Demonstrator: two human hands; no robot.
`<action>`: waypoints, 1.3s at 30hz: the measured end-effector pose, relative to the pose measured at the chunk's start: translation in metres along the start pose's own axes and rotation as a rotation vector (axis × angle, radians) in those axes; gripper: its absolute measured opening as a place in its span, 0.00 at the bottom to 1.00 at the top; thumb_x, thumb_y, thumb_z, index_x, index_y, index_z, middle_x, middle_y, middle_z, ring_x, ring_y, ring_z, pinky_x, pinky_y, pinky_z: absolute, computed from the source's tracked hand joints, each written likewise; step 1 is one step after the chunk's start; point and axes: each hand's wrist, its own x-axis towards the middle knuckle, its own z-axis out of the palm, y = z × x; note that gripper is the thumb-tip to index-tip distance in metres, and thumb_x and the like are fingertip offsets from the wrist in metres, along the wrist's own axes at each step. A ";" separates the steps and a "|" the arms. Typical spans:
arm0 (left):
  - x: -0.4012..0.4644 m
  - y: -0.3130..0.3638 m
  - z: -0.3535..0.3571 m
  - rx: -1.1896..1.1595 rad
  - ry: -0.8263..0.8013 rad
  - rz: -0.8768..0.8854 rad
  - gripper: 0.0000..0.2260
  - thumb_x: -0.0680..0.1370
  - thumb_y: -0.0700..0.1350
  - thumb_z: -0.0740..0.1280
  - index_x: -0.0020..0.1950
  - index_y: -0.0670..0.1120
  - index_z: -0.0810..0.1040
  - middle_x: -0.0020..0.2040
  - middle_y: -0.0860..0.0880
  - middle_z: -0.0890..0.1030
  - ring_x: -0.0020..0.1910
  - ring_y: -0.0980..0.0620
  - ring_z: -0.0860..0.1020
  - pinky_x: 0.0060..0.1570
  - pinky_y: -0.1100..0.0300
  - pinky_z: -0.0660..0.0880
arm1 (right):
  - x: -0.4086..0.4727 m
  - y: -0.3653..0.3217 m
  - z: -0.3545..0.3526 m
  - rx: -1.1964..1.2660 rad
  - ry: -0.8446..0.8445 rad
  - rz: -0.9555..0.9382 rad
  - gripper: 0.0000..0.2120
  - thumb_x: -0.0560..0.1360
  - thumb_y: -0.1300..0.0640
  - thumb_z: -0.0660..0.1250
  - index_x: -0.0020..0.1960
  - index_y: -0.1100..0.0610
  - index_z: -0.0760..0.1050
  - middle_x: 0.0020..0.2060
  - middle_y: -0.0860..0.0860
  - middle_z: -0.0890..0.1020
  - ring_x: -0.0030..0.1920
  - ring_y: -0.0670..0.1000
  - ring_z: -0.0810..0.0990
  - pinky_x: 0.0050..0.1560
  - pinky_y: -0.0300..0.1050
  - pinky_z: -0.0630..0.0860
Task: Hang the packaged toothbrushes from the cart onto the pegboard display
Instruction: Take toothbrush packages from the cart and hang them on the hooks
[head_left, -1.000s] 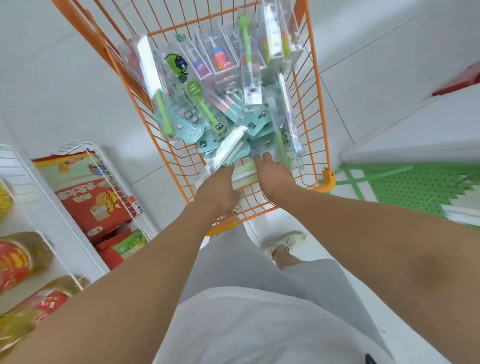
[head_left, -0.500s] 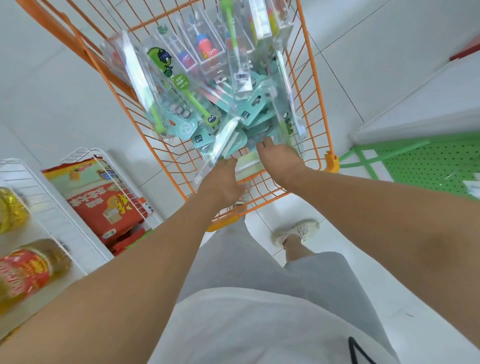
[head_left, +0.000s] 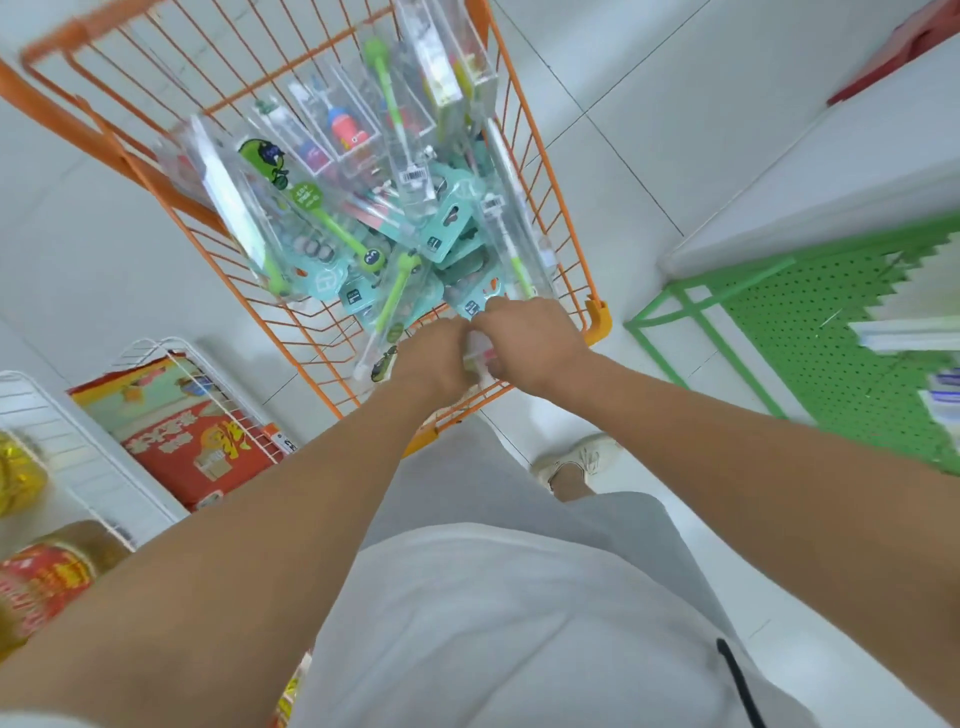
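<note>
An orange wire cart (head_left: 563, 218) in front of me holds several clear packaged toothbrushes (head_left: 332, 223) with green, pink and teal inserts, piled loosely. Both my hands are at the cart's near end. My left hand (head_left: 434, 358) and my right hand (head_left: 535, 340) meet over one pale toothbrush package (head_left: 478, 358), fingers curled round it; most of that package is hidden by the hands. The green pegboard (head_left: 810, 332) stands at the right, a few white packs hanging on its far right side.
A white wire shelf (head_left: 57, 447) at the left carries red snack bags (head_left: 192, 441) and oil bottles (head_left: 47, 571). White tiled floor lies round the cart. My shoe (head_left: 576, 460) is just behind the cart's near edge.
My hands have drawn together over one package at the cart's near end, and my right hand has curled round it. My view has tilted, showing more of the pegboard at the right.
</note>
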 end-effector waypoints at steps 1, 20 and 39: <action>0.001 -0.001 -0.001 -0.020 -0.001 0.016 0.19 0.72 0.47 0.74 0.62 0.49 0.79 0.56 0.46 0.82 0.56 0.42 0.80 0.52 0.47 0.78 | -0.005 0.002 0.002 0.038 0.019 -0.019 0.14 0.75 0.56 0.68 0.61 0.51 0.76 0.52 0.49 0.78 0.46 0.57 0.82 0.37 0.48 0.71; -0.015 0.248 -0.006 -0.367 -0.076 0.550 0.09 0.78 0.48 0.71 0.49 0.42 0.77 0.39 0.48 0.77 0.36 0.55 0.71 0.37 0.59 0.68 | -0.233 0.171 -0.049 1.604 0.926 0.622 0.06 0.78 0.65 0.70 0.54 0.62 0.82 0.38 0.58 0.80 0.33 0.46 0.77 0.34 0.40 0.74; -0.028 0.426 0.100 -0.190 -0.007 0.501 0.07 0.82 0.45 0.64 0.56 0.44 0.77 0.44 0.53 0.78 0.45 0.50 0.79 0.39 0.67 0.71 | -0.340 0.282 0.008 1.795 1.287 0.971 0.07 0.77 0.61 0.72 0.40 0.54 0.81 0.35 0.53 0.80 0.35 0.49 0.73 0.36 0.40 0.74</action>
